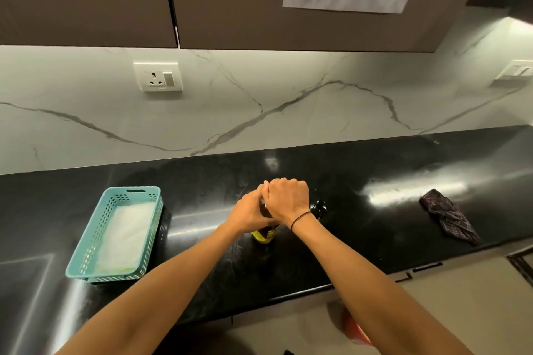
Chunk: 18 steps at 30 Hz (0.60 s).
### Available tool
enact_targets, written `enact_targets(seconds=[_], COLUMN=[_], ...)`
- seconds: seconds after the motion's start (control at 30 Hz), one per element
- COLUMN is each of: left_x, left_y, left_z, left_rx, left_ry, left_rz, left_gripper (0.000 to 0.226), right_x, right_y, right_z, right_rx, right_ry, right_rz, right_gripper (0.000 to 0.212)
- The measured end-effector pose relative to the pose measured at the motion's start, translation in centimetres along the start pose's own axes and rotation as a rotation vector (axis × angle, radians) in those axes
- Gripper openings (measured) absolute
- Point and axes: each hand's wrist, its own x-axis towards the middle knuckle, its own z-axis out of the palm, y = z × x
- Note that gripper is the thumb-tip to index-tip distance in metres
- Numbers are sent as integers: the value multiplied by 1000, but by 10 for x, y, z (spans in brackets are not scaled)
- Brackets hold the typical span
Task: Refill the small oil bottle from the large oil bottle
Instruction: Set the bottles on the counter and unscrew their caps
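Both hands, left hand [250,210] and right hand [287,196], grip the oil bottle [265,233] top; its label sits just below.

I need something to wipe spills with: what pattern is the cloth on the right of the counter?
The cloth is dark with a checked pattern, seen in the head view.

black counter [375,239]: basket [115,235], bottle [265,235], cloth [448,217]

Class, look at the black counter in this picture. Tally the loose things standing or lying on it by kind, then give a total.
Baskets: 1, the teal basket
Bottles: 1 clearly seen, the oil bottle gripped by the left hand and right hand
Cloths: 1, the dark checked cloth
Total: 3
A dark object behind the right wrist is too hidden to name.
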Motion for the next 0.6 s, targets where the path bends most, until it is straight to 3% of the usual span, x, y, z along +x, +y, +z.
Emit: enact_targets(seconds=[0.1,0.33,0.43,0.5,0.57,0.6], left_x=[2,8,10,10,11,12], left_y=[1,3,5,4,5,5], left_z=[-3,-9,-12,-13,-13,-12], left_rx=[-2,34,40,46,56,63], left_ry=[-3,-91,-114,-108,-108,-107], left_rz=[-19,-51,-36,-30,-42,-53], left_gripper=[73,51,67,79,80,76], right_x=[7,34,41,42,41,41], right_y=[11,45,58,67,75,76], right_z=[6,12,6,2,0,-2], right_rx=[-24,-94,-76,-67,-78,-81], right_ry=[54,-35,-43,-34,-41,-48], right_rz=[-138,-597,-760,-847,-907,-916], right_gripper=[51,51,47,34,19,23])
